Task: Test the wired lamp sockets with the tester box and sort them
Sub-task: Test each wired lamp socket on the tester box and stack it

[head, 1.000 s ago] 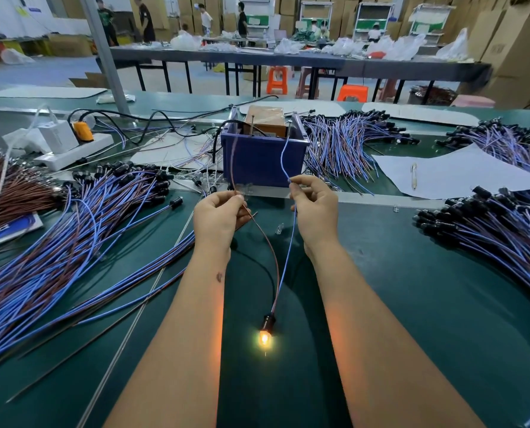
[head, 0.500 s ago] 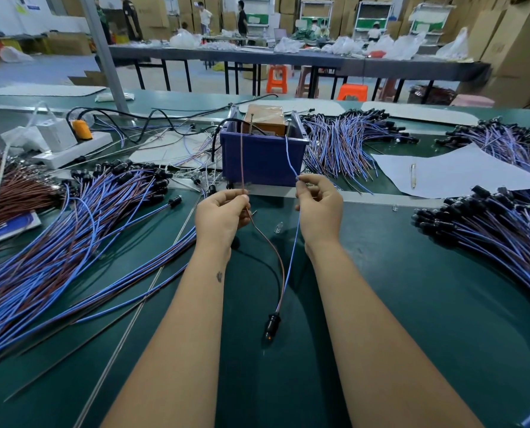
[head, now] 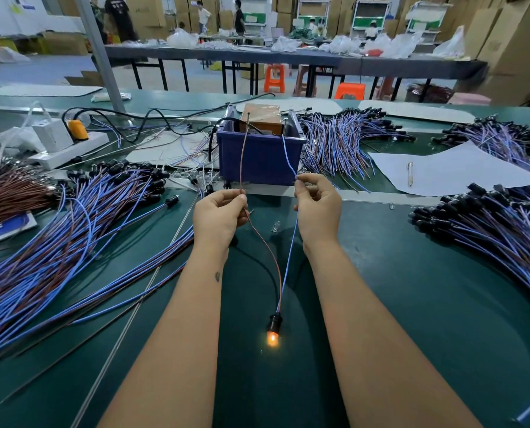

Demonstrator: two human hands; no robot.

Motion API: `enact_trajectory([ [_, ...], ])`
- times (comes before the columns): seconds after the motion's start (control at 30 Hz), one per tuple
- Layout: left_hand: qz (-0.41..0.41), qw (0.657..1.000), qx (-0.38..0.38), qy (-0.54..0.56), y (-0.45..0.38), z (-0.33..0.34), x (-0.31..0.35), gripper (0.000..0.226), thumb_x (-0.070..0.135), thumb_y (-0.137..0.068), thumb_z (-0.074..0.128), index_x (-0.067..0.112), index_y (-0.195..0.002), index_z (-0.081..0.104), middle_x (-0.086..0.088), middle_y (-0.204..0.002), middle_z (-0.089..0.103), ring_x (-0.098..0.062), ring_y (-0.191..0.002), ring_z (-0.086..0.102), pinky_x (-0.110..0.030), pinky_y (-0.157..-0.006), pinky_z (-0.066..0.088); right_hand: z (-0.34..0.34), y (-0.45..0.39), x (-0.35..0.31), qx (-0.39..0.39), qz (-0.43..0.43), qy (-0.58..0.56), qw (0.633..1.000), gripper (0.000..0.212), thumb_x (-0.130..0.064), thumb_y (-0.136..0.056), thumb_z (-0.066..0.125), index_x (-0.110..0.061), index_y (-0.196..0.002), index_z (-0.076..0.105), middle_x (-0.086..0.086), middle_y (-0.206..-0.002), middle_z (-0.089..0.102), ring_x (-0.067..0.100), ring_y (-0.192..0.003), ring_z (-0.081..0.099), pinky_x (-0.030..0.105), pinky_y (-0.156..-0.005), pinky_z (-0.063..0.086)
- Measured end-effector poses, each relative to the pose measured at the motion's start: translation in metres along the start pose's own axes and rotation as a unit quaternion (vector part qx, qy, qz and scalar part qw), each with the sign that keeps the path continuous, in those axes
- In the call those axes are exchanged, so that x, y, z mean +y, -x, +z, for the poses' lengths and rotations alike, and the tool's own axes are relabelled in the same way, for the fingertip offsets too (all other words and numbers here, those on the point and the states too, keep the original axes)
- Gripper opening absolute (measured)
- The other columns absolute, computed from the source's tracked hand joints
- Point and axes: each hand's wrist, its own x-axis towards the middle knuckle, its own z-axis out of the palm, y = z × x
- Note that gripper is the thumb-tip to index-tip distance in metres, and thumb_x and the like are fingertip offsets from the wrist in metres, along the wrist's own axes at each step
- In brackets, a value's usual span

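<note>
A black lamp socket [head: 273,323] lies on the green table between my forearms, and its small bulb [head: 272,339] glows orange. From it a brown wire [head: 267,242] runs up to my left hand [head: 219,216], which pinches it. The socket's blue wire [head: 290,261] rises to my right hand [head: 317,208], which pinches it too. Both wire ends reach up into the blue tester box [head: 259,156] just beyond my hands.
A large heap of blue and brown wired sockets [head: 56,230] lies to the left. Another pile [head: 489,230] sits at the right, and more [head: 344,140] lie behind the box. A power strip [head: 69,146] is at the far left, and white paper with a pen [head: 443,171] at the right.
The bulb was lit a second ago, dark half a second ago, and glows again now. Both hands stay in nearly the same place, holding the wires.
</note>
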Motion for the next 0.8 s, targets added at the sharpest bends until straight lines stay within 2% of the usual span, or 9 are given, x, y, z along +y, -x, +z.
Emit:
enact_trajectory([
  [0.27,-0.005,1.0,-0.002,0.009,-0.001,0.0017,0.0001,0.016,0.003,-0.091,0.063,0.015,-0.082,0.068,0.002,-0.064,0.063,-0.001,-0.048,0.057,-0.016,-0.053,0.051,0.001,-0.0003,-0.0006,0.005,0.01,-0.007,1.0,0.014,-0.005,-0.092,0.061,-0.018,-0.086,0.065,-0.003,-0.067,0.053,0.013,-0.061,0.047,0.044,-0.069,0.052],
  [0.43,-0.004,1.0,-0.001,0.006,-0.0014,0.0008,-0.0004,0.015,0.004,-0.091,0.063,0.015,-0.083,0.069,0.001,-0.065,0.064,-0.002,-0.05,0.058,-0.016,-0.054,0.051,0.0004,-0.0001,-0.0022,0.016,0.011,-0.004,1.0,0.017,-0.007,-0.093,0.061,-0.022,-0.084,0.063,-0.001,-0.07,0.055,0.017,-0.064,0.05,0.042,-0.069,0.052],
  [0.8,-0.007,1.0,0.015,0.024,-0.0012,0.0009,0.0008,0.013,0.003,-0.091,0.062,0.013,-0.084,0.065,-0.003,-0.071,0.062,-0.005,-0.054,0.058,-0.017,-0.054,0.051,-0.0014,0.0004,-0.0027,0.032,0.015,-0.007,0.999,0.021,-0.008,-0.093,0.06,-0.026,-0.082,0.062,-0.001,-0.07,0.055,0.015,-0.064,0.05,0.046,-0.071,0.053],
])
